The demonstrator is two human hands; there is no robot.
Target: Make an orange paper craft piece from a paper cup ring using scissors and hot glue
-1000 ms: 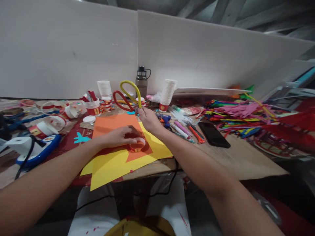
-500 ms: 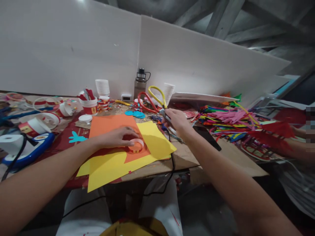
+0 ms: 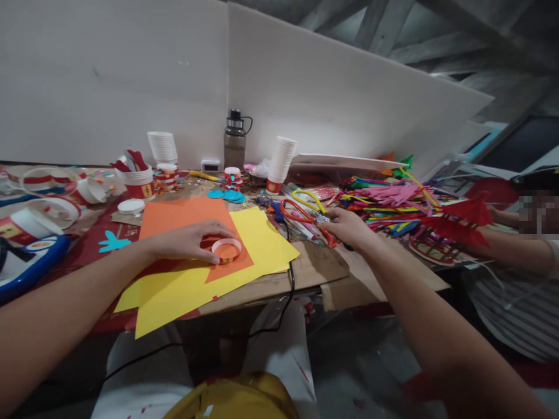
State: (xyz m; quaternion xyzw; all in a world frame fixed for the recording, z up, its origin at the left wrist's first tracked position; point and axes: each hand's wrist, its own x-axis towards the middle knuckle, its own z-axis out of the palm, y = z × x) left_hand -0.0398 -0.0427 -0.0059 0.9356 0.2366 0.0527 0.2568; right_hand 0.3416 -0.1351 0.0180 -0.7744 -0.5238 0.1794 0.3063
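Note:
A short ring cut from a paper cup, white inside with a red band, lies on orange paper. My left hand rests on that paper, fingers loosely apart, its thumb at the ring's left edge. Yellow sheets lie beneath the orange one. My right hand grips scissors by the blade end, low over the tools at the right. Their yellow and red handle loops point left. The blades are mostly hidden by my fingers.
Stacked cups, a water bottle and blue discs stand or lie at the back. Colourful pipe cleaners are heaped at the right. A black cable hangs over the front edge. Another person's arm is at the far right.
My right hand has moved right and down with the scissors, from raised above the table to just over the tools. My left hand stays beside the ring. The view has shifted slightly right.

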